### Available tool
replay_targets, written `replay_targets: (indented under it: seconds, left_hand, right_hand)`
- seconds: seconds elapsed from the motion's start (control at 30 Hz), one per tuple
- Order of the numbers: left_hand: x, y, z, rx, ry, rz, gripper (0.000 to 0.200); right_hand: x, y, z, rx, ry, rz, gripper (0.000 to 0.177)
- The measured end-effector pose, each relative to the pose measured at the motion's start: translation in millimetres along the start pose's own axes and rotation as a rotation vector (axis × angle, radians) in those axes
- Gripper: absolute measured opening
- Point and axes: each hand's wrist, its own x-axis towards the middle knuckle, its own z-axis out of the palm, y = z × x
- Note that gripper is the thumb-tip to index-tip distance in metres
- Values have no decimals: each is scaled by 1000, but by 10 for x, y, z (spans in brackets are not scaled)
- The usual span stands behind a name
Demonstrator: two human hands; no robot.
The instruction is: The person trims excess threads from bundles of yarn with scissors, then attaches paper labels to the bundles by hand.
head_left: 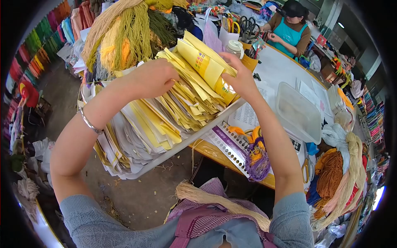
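Note:
A white tray (194,138) holds a thick row of yellow and white paper packets (165,111) standing on edge. My left hand (151,78) is pushed down into the packets, fingers closed among them. My right hand (237,74) pinches a few yellow packets (204,62) pulled up above the rest at the tray's right end. A silver bracelet (90,122) sits on my left wrist. A pale yarn skein (223,202) lies across my lap.
Bundles of green, yellow and tan yarn (128,33) hang behind the tray. A clear plastic bin (297,111), a perforated card with purple and orange yarn (254,155) and scissors in holders (244,27) lie on the table. A person in a teal apron (289,33) sits opposite.

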Motion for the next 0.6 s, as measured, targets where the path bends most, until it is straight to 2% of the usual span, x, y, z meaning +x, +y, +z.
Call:
replay_targets:
  seconds: [0.1, 0.17, 0.2, 0.23, 0.3, 0.33, 0.37, 0.4, 0.43, 0.47, 0.5, 0.53, 0.57, 0.6]
  left_hand:
    - [132, -10, 185, -73, 64, 23, 20]
    - [281, -34, 322, -90, 187, 48, 27]
    - [374, -61, 390, -9, 271, 123, 34]
    - [438, 5, 387, -3, 275, 124, 34]
    - [554, 254, 406, -53, 109, 39, 38]
    - [594, 375, 428, -50, 112, 37, 38]
    - [627, 505, 471, -105, 10, -9, 40]
    - [644, 630, 517, -165, -94, -55, 43]
    - [654, 736, 590, -171, -94, -61, 43]
    - [675, 819, 704, -163, -14, -29, 43]
    - [712, 864, 795, -155, 66, 5, 43]
    - [784, 849, 905, -157, 65, 5, 43]
    - [859, 822, 985, -96, 107, 109, 38]
    - [915, 798, 1069, -34, 148, 210, 34]
  right_hand:
    - [-2, 0, -7, -6, -11, -14, 57]
    - [-3, 17, 1, -19, -5, -17, 56]
    - [-3, 26, -3, -34, 3, -18, 55]
    - [-8, 12, -15, -36, 7, -24, 55]
    - [-55, -37, -23, -13, 40, 45, 52]
    - [-90, -109, -48, -114, 104, -14, 45]
    - [-107, -187, -65, -116, 100, -17, 45]
    - [-127, -263, -76, -178, 205, -159, 41]
    - [-145, -336, -81, -238, 309, -301, 37]
    - [-148, -423, -38, -152, 292, -297, 25]
    - [-165, -498, 13, -106, 167, -278, 22]
    - [-184, -575, 57, -60, 45, -258, 20]
    - [-185, -670, 82, -139, -101, -194, 21]
    - [-139, -633, 140, -138, -103, -195, 21]
